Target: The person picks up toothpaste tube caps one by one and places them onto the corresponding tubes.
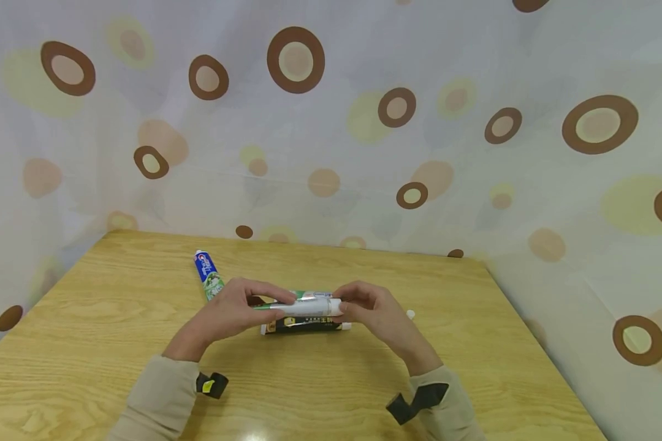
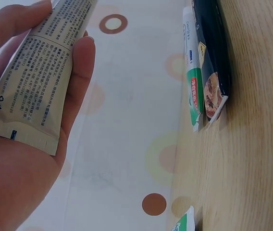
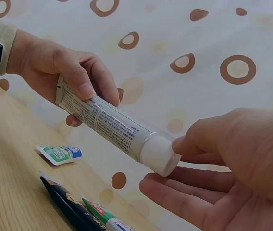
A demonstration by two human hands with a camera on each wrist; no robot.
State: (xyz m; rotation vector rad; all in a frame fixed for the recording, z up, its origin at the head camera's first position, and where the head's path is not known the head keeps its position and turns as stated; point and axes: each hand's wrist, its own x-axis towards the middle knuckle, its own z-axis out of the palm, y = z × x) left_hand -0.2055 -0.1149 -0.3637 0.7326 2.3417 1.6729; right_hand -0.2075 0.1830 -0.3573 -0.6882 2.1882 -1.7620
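Note:
A white toothpaste tube [image 1: 309, 307] printed with small dark text is held level above the table. My left hand [image 1: 228, 312] grips its flat crimped end, the thumb lying on the printed side in the right wrist view. At the other end is a white cap [image 3: 160, 154], pinched between the thumb and fingers of my right hand [image 1: 383, 318]. Whether the cap is loose cannot be seen. Below, on the table, lie a black toothpaste tube [image 1: 303, 324] and, alongside it, a green and white toothpaste tube [image 2: 193, 82], partly hidden by the held tube in the head view.
A blue and green toothpaste tube [image 1: 206, 269] lies on the wooden table [image 1: 320, 392], behind and left of my left hand. To the right of my right hand is a small white cap [image 1: 410, 314]. A dotted curtain [image 1: 331, 122] hangs behind the table.

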